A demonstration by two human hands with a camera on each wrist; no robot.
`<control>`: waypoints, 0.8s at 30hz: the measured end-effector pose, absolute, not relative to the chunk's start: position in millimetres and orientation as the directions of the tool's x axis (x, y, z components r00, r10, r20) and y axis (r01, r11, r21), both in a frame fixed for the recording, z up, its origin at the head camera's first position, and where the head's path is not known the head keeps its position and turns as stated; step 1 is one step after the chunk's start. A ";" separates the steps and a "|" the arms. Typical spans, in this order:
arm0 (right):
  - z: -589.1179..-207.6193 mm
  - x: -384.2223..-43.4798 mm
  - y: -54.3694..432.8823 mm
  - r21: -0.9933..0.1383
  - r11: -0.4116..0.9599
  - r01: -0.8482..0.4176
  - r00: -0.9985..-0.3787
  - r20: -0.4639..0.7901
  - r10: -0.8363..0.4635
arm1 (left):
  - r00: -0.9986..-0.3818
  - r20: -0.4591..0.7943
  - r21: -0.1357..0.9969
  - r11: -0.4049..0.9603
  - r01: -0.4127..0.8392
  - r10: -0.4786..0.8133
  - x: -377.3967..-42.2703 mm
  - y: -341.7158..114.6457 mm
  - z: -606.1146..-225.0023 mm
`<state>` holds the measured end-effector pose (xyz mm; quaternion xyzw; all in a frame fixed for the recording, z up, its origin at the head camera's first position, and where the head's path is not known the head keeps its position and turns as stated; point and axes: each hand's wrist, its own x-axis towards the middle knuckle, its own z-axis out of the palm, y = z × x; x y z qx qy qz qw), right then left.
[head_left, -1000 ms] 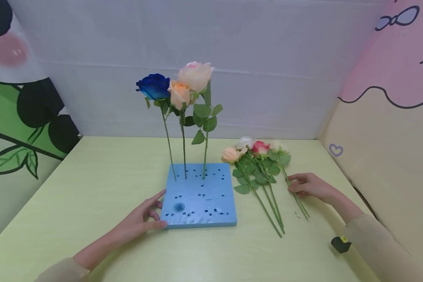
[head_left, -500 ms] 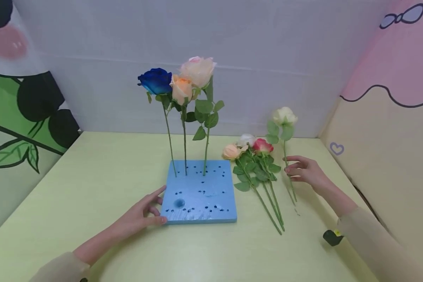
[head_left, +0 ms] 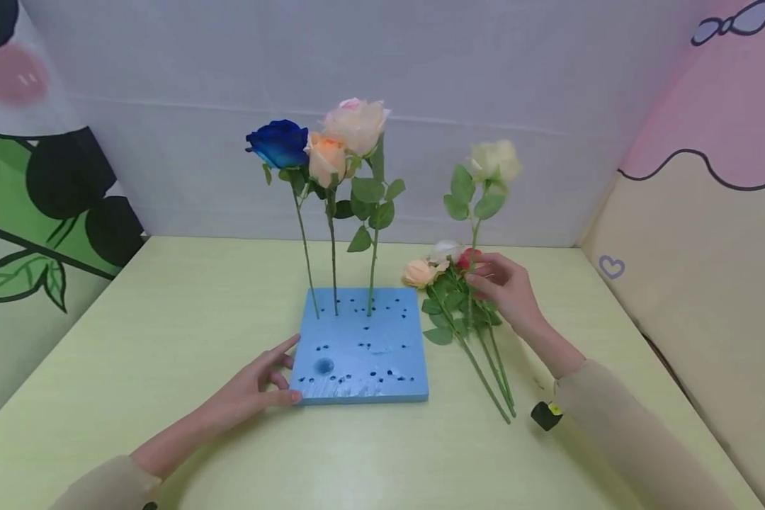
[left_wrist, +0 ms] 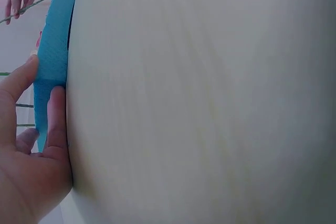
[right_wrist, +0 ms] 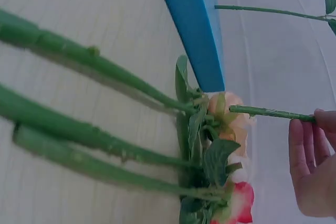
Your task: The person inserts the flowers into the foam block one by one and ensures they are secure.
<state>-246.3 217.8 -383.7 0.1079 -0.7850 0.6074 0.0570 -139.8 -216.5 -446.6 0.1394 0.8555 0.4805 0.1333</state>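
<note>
My left hand (head_left: pixel 255 386) rests at the front left of a blue foam board (head_left: pixel 389 361) pierced with holes. Its thumb touches the front corner, and the other fingers lie along the left side. In the left wrist view, fingers (left_wrist: pixel 56 119) press against the blue side close to the table. My right hand (head_left: pixel 506 287) pinches the stem of a creamy white rose (head_left: pixel 494 161), held upright above the lying flowers. The cut lower end of that stem (right_wrist: pixel 270 112) shows in the right wrist view. Standing in the board are a blue rose (head_left: pixel 279 144), a peach rose (head_left: pixel 326 157) and a pale pink rose (head_left: pixel 357 126).
Right of the board lie a peach rose (head_left: pixel 418 273), a white rose (head_left: pixel 446 251) and a red rose (head_left: pixel 467 258), partly behind the right hand. Their stems point toward the front. A pale wall (head_left: pixel 185 177) rises behind the table, and a cream panel (head_left: pixel 695 283) borders the right.
My right hand has lifted the creamy white rose off the table, turned it upright and carried it left over the lying flowers. My left hand stays at the board.
</note>
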 end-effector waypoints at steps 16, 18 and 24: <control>-379.9 -259.6 151.3 -0.904 0.076 -0.420 -0.906 0.414 -0.090 | -0.925 -0.107 0.871 0.483 0.089 0.365 -140.4 -215.7 -445.5; -381.5 -261.0 146.4 -0.903 0.068 -0.424 -0.904 0.418 -0.091 | -0.924 -0.108 0.872 0.482 0.089 0.367 -140.3 -215.5 -445.5; -384.8 -262.4 132.6 -0.892 0.095 -0.442 -0.896 0.434 -0.093 | -0.924 -0.105 0.872 0.481 0.092 0.367 -140.0 -216.1 -445.2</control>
